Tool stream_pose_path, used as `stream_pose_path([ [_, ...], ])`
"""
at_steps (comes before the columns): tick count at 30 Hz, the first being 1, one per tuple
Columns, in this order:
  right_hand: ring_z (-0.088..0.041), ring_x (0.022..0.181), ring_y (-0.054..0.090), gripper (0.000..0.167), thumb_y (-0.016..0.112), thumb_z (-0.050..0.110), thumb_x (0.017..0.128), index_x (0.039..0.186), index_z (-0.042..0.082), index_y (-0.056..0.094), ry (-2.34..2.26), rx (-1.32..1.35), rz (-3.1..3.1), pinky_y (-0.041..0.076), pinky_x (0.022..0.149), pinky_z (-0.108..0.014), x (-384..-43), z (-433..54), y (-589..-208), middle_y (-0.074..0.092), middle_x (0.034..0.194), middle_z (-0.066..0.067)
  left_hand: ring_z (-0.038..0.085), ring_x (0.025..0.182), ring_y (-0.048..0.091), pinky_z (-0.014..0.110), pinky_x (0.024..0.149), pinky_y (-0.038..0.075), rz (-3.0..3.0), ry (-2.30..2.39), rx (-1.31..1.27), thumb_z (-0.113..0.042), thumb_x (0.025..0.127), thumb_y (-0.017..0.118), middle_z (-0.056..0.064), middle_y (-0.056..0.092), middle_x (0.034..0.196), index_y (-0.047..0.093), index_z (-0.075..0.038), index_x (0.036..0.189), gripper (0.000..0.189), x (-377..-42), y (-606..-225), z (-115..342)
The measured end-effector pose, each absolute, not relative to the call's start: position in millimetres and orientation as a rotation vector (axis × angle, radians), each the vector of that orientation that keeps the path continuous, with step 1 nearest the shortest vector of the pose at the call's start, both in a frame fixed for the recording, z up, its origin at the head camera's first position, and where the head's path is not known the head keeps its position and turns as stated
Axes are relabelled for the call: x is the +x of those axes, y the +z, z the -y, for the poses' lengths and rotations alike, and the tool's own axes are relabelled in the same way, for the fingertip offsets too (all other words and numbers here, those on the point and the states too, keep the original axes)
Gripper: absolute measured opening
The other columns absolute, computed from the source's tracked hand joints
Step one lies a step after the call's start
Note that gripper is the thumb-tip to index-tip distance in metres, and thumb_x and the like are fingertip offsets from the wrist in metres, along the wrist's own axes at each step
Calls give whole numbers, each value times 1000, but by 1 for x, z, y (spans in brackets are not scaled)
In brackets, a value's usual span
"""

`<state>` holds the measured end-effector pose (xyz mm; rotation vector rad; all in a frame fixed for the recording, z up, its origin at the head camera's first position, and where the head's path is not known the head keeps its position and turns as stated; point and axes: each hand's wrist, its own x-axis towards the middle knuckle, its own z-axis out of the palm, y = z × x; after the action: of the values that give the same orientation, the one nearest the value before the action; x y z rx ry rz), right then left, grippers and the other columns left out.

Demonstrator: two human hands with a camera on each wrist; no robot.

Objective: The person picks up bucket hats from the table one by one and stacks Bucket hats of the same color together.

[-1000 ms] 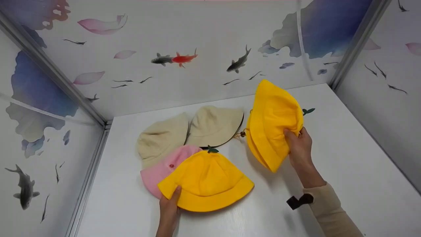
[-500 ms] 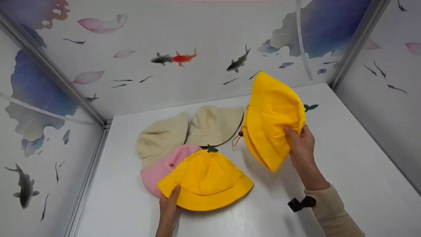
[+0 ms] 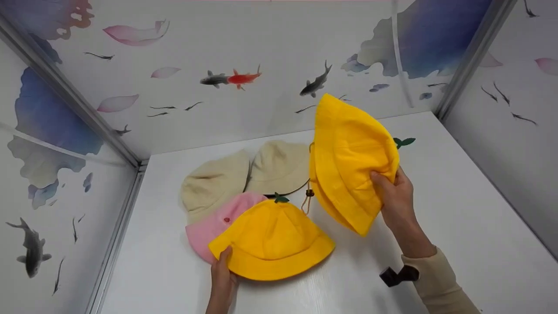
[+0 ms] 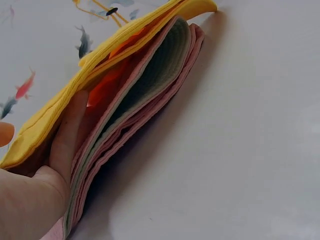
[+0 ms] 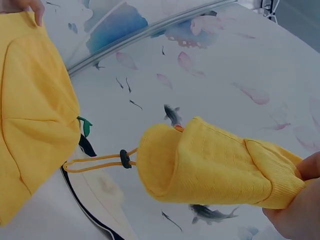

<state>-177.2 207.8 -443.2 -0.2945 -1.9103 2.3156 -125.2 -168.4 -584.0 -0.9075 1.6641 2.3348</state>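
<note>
My left hand (image 3: 223, 279) pinches the left end of the brim of a yellow bucket hat (image 3: 279, 235) with a green sprout on top. In the left wrist view a finger (image 4: 70, 137) reaches under that brim, just above folded pink layers (image 4: 145, 110). My right hand (image 3: 397, 198) grips a second yellow bucket hat (image 3: 353, 161) by its crown, thumb in front. This hat is raised and tilted sideways, brim to the left. A cord with a dark toggle (image 5: 126, 159) hangs from it. A pink hat (image 3: 213, 231) lies partly behind the first yellow hat.
Two beige hats, one at left (image 3: 213, 183) and one with dark edging (image 3: 279, 165), lie farther back on the white table (image 3: 453, 209). Printed white panels (image 3: 270, 39) with fish and petals enclose the back and sides. A dark strap (image 3: 399, 276) sticks out from the right sleeve.
The right hand's yellow hat has risen, then shifted left, and now overlaps the right beige hat; its cord hangs near the lower yellow hat. The left thumb has slid slightly left along the brim.
</note>
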Motion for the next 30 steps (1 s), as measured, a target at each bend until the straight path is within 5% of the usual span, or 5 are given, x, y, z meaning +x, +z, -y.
stream_pose_path([
  [11,-19,116,55,63,69,41,93,142,17,37,2382,-221,1979,52,98,-20,-166,-194,-440,50,128,1,21,140,36,40,123,31,-1588,2386,-865,-30,107,41,9,28,163,19,-10,158,60,-124,-583,169],
  [30,-23,103,63,39,58,5,99,135,7,46,2382,195,2054,57,94,-27,-149,-166,-435,58,118,-8,19,133,42,38,121,34,-1575,2388,-770,-37,108,37,7,31,160,20,-12,157,58,-121,-583,171],
])
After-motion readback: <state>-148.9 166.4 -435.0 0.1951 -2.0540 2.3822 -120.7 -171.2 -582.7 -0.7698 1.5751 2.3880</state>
